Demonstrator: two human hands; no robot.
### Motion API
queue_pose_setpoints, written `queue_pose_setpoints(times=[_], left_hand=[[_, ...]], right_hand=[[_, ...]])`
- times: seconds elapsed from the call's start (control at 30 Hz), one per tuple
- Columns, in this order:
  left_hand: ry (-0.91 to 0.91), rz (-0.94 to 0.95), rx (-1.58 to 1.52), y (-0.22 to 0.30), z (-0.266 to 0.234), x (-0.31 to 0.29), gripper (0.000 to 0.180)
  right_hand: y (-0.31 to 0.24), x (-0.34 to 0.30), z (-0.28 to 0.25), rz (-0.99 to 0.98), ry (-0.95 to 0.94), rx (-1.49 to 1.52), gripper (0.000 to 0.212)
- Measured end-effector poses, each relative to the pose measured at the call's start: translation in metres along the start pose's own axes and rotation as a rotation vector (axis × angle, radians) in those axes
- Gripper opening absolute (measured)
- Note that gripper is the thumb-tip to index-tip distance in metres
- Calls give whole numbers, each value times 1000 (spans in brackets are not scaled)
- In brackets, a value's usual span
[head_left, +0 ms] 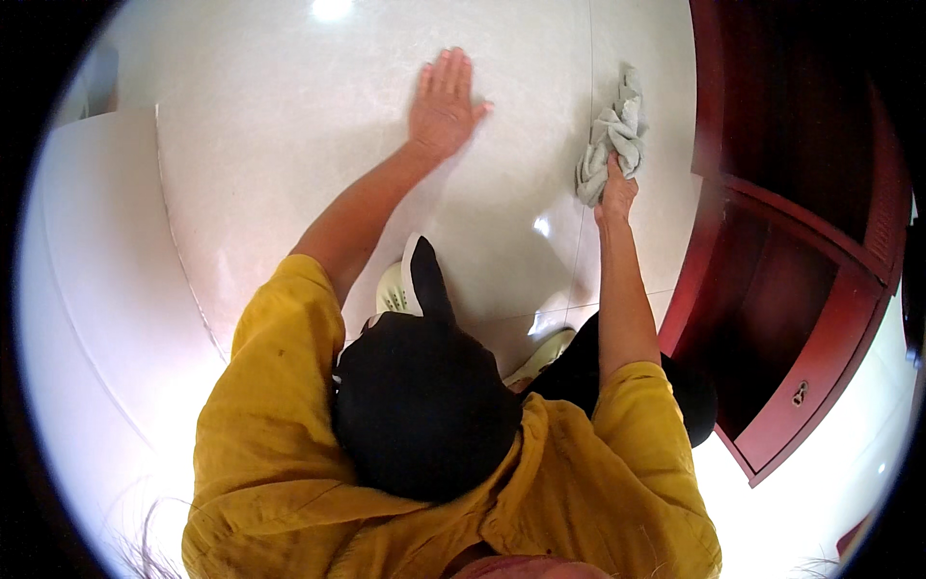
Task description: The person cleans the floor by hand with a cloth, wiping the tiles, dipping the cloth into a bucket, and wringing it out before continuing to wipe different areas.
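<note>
My left hand (444,111) is open, palm down over the pale tiled floor (328,87), fingers stretched forward and thumb out to the right. Nothing is in it. It looks to be resting on the tile. Farther right, my right hand (617,193) grips a bunched grey cloth (617,135). The cloth's folds hide most of the fingers, and a loose end trails away from me, close to a tile joint.
On the right stands a dark red wooden cabinet (801,376) with open compartments and a small metal fitting. A white wall or panel (106,261) runs along the left. Below me are my light shoes (393,289) and my black-clad knee (424,405).
</note>
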State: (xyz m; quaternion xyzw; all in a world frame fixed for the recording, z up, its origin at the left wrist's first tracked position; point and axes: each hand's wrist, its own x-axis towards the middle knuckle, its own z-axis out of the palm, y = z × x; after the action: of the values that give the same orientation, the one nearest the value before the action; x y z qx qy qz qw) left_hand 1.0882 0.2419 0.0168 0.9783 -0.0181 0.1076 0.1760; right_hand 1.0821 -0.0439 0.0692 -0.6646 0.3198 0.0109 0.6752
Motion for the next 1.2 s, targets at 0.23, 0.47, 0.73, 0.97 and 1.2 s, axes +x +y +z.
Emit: queue_pose_setpoints(times=[0.23,0.47,0.73,0.97,1.2], left_hand=[[-375,464,-250,114,4,-66,83],[-469,778,-208,82,-10,-97,79],[-493,511,-166,-17,-29,-86,74],[-106,12,129,-45,-24,-22,78],[-250,274,-384,95,13,-61,90]], right_hand=[[-4,4,0,16,8,-34,38],[-6,7,-7,91,0,-44,40],[-2,4,-3,16,-42,-36,40],[-9,1,-1,35,7,-65,42],[13,20,-12,-51,-31,-68,39]])
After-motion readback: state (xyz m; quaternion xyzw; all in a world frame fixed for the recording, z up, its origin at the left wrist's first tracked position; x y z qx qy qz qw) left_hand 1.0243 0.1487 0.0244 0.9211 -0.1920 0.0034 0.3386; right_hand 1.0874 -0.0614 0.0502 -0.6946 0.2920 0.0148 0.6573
